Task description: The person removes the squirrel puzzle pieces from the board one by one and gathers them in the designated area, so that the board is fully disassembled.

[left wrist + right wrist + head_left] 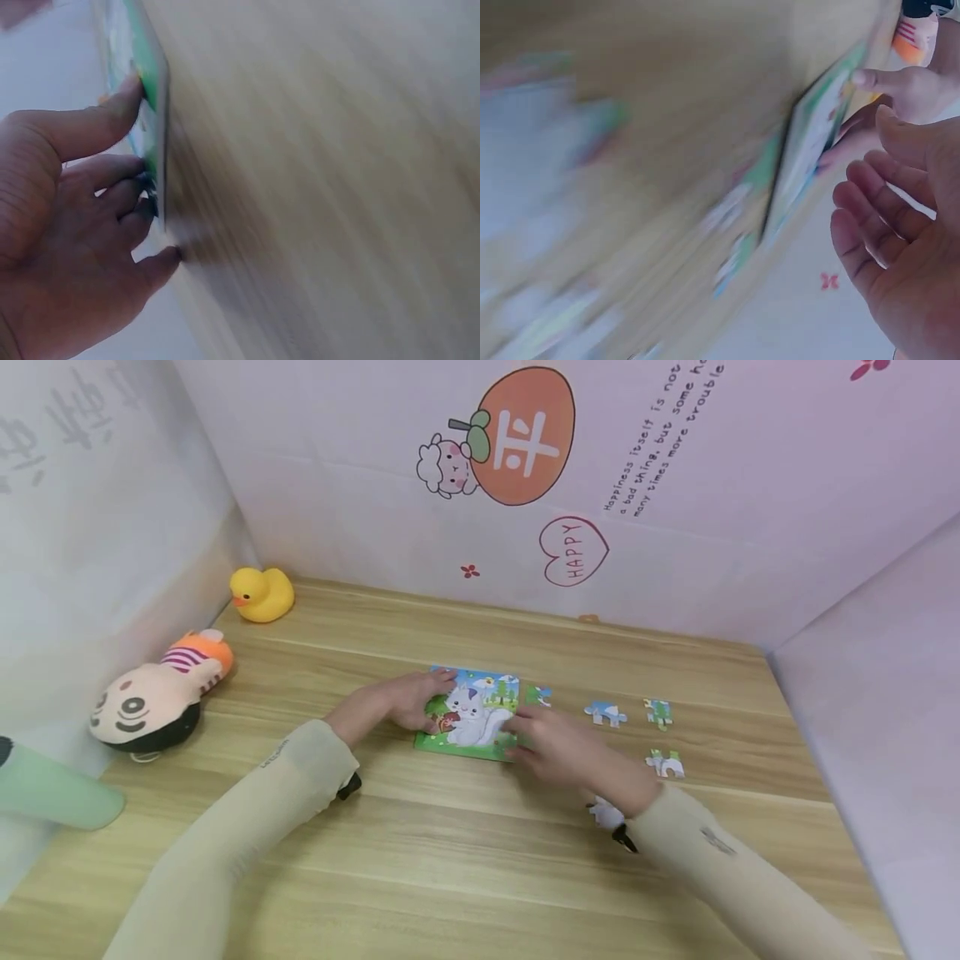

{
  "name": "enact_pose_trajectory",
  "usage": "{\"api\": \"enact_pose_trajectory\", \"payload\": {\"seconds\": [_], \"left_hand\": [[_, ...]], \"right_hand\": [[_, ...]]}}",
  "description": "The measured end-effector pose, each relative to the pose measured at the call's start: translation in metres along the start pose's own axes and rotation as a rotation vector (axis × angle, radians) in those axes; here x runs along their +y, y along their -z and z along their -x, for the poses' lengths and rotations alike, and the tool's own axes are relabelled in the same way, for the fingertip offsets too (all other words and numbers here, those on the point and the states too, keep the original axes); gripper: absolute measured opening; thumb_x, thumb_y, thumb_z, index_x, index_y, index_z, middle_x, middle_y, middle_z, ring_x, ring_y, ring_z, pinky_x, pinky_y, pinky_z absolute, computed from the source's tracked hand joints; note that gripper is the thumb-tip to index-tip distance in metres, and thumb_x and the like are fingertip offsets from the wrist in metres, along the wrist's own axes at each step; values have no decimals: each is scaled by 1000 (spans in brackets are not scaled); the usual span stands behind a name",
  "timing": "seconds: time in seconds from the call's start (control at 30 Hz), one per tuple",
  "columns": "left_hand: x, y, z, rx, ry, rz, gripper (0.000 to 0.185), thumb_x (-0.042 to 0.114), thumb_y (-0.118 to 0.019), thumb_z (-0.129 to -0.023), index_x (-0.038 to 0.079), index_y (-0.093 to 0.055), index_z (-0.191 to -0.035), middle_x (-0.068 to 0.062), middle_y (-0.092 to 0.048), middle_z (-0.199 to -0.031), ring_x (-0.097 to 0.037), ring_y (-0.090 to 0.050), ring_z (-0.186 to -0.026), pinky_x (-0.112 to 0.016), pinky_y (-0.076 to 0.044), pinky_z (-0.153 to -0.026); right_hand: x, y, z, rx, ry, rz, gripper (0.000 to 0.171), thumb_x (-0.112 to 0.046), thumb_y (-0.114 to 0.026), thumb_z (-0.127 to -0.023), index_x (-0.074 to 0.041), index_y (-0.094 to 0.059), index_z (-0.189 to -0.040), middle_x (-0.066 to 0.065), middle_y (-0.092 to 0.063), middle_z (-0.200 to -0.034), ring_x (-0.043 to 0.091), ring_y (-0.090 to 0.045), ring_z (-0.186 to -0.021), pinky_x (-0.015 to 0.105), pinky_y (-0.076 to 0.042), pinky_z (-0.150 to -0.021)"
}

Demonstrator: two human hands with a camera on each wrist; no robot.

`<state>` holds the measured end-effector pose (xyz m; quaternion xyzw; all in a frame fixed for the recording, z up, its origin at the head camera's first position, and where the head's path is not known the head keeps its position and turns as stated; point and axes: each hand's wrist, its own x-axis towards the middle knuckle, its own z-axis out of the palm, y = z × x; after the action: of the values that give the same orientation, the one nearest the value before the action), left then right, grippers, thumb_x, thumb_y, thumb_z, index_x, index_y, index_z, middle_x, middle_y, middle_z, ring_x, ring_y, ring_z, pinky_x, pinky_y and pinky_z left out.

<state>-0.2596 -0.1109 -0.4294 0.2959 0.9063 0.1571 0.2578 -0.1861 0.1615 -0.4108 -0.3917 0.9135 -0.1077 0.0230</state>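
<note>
A flat picture puzzle board (472, 718) with a white squirrel on a green and blue scene lies on the table. My left hand (416, 699) rests on its left side, with the thumb and several fingertips on the printed face in the left wrist view. My right hand (558, 745) is at the board's right edge. Its fingers are loosely bent and hold nothing in the right wrist view. Loose puzzle pieces lie to the right: a green one (537, 695) beside the board, a blue-white one (606, 713), and others farther right. A whitish piece (604, 812) is partly hidden by my right wrist.
Farther right are two more pieces, an upper one (658, 713) and a lower one (665, 764). Along the left wall sit a yellow rubber duck (262, 595), a plush doll (153, 702) and a green cylinder (60, 789). A printed wall covering (375, 527) closes the back.
</note>
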Motion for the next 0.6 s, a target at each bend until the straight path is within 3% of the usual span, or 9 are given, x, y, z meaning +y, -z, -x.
{"api": "enact_pose_trajectory", "payload": {"seconds": [0.1, 0.2, 0.47, 0.6], "left_hand": [[1, 0, -1, -10, -11, -11, 88, 22, -75, -94, 4, -25, -164, -12, -8, -177, -34, -6, -166, -50, -9, -137], [1, 0, -3, -2, -31, -11, 87, 22, -75, -93, 3, -27, -164, -13, -11, -177, -37, -8, -165, -52, -11, -136], [-3, 1, 1, 32, -66, 81, 85, 15, -76, -93, 1, -28, -163, -15, -16, -176, -38, -10, -165, -54, -12, -136], [-8, 4, 5, 35, -93, 87, 97, 13, -82, -88, -4, -23, -163, -20, -14, -175, -40, -9, -164, -55, -11, -136]], "right_hand": [[-8, -4, -31, -78, -43, -4, 43, -26, -74, -98, -3, -68, -133, 13, -71, -129, 27, -69, -120, 42, -60, -103], [-12, -11, -54, -134, -61, -6, 53, -33, -71, -99, -2, -61, -141, 14, -66, -140, 30, -64, -131, 45, -56, -111], [-19, -33, -80, -203, -47, 32, 63, -46, -67, -100, 2, -59, -140, 14, -61, -135, 30, -59, -125, 41, -56, -106], [-23, -38, -83, -181, -49, 80, 63, -48, -65, -101, 2, -60, -138, 14, -61, -128, 28, -59, -118, 42, -57, -100]]}}
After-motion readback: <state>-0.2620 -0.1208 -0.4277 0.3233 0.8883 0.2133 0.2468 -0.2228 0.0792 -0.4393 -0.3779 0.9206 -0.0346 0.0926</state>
